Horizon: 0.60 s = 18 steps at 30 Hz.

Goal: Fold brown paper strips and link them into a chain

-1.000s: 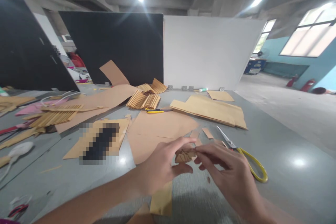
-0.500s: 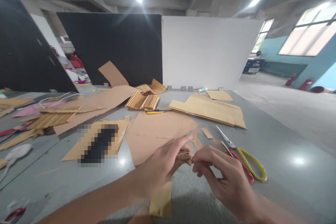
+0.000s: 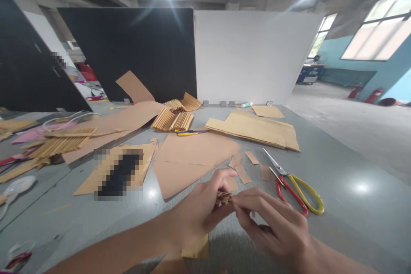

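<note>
Close in front of me, my left hand (image 3: 201, 207) is wrapped round a small bundle of pleated brown paper (image 3: 224, 198), its folded edges facing up. The fingertips of my right hand (image 3: 274, 220) pinch the right end of that bundle, so part of it is hidden. Just beyond both hands lie small brown paper scraps (image 3: 251, 157) and a large brown paper sheet (image 3: 195, 152). Right of my right hand, scissors (image 3: 281, 172) with one red and one yellow handle rest on the grey table.
Pleated paper stacks (image 3: 172, 120) and a yellow cutter knife (image 3: 186, 133) lie further back. Folded tan paper (image 3: 257, 130) is at back right. More pleated paper (image 3: 64, 143), a white corded device (image 3: 21, 185) and a pixelated dark object (image 3: 120, 173) are leftward. Black (image 3: 135, 51) and white panels (image 3: 250, 55) stand behind.
My left fingers have closed further round the pleated paper, and less of it sticks out to the right. The right fingertips have shifted slightly left along its end. The view has tilted slightly.
</note>
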Available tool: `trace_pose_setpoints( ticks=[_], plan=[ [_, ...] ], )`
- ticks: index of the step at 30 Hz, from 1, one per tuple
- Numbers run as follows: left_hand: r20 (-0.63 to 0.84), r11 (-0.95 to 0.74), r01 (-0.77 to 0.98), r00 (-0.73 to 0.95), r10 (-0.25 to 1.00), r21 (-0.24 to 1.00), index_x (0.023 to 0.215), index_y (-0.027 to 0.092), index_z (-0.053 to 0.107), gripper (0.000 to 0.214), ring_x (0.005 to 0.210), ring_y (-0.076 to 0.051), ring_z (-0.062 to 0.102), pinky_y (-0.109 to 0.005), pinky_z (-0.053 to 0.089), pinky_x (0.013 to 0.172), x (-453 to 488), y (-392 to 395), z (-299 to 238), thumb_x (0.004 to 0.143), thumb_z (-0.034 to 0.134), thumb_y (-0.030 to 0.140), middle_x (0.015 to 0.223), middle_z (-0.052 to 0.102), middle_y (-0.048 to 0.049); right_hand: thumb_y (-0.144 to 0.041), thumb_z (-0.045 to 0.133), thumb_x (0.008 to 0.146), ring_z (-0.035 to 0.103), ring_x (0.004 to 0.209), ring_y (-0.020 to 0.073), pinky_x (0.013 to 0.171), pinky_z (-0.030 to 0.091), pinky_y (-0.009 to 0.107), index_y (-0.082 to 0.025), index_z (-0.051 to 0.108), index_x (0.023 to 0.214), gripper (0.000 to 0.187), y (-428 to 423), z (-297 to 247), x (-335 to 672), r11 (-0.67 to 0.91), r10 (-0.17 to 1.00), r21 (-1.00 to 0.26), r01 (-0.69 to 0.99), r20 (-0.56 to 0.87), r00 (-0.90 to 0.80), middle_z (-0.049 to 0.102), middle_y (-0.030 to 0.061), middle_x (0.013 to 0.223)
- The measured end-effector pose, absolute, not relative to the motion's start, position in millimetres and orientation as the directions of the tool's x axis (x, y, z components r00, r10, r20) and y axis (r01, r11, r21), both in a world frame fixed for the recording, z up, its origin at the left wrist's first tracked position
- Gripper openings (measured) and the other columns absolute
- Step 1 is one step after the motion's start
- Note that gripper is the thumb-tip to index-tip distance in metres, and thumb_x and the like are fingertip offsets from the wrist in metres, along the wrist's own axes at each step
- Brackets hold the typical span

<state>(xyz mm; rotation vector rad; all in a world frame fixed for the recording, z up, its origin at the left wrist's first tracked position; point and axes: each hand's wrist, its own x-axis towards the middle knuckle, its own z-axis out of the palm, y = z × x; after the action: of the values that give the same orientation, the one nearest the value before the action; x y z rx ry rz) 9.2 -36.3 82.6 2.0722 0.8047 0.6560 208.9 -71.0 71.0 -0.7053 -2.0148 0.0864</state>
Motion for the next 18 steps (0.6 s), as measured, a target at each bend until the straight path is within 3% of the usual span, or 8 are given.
trace_pose_setpoints(
  ticks=[4, 14, 18],
  plan=[
    [0.144, -0.44, 0.308, 0.66, 0.738, 0.844, 0.142, 0.027, 0.03, 0.046, 0.067, -0.011, 0.051, -0.023, 0.039, 0.06, 9, -38, 87, 0.102, 0.051, 0.033, 0.09, 0.058, 0.0005, 0.0, 0.053, 0.093, 0.069, 0.076, 0.0154, 0.067, 0.056, 0.029, -0.024, 0.057, 0.109, 0.029, -73, 76, 210, 0.783, 0.613, -0.426, 0.453, 0.654, -0.443, 0.071, 0.0025, 0.09],
    [0.068, -0.417, 0.354, 0.689, 0.721, 0.837, 0.141, 0.027, 0.033, 0.045, 0.073, -0.013, 0.055, -0.026, 0.042, 0.065, 7, -37, 92, 0.101, 0.051, 0.028, 0.096, 0.06, -0.0016, -0.01, 0.053, 0.096, 0.061, 0.066, 0.0142, 0.061, 0.049, 0.029, -0.021, 0.062, 0.092, 0.015, -71, 87, 205, 0.649, 0.758, -0.656, 0.385, 0.515, -0.4, 0.063, 0.0002, 0.075],
    [0.087, -0.295, 0.184, 0.696, 0.713, 0.938, 0.136, 0.027, 0.035, 0.046, 0.076, -0.013, 0.058, -0.025, 0.045, 0.064, 9, -34, 97, 0.097, 0.059, 0.026, 0.105, 0.06, -0.0041, -0.018, 0.058, 0.097, 0.062, 0.059, 0.012, 0.059, 0.052, 0.025, -0.021, 0.064, 0.087, 0.012, -69, 89, 204, 0.477, 0.877, -0.798, 0.368, 0.403, -0.262, 0.064, -0.0025, 0.067]
  ],
)
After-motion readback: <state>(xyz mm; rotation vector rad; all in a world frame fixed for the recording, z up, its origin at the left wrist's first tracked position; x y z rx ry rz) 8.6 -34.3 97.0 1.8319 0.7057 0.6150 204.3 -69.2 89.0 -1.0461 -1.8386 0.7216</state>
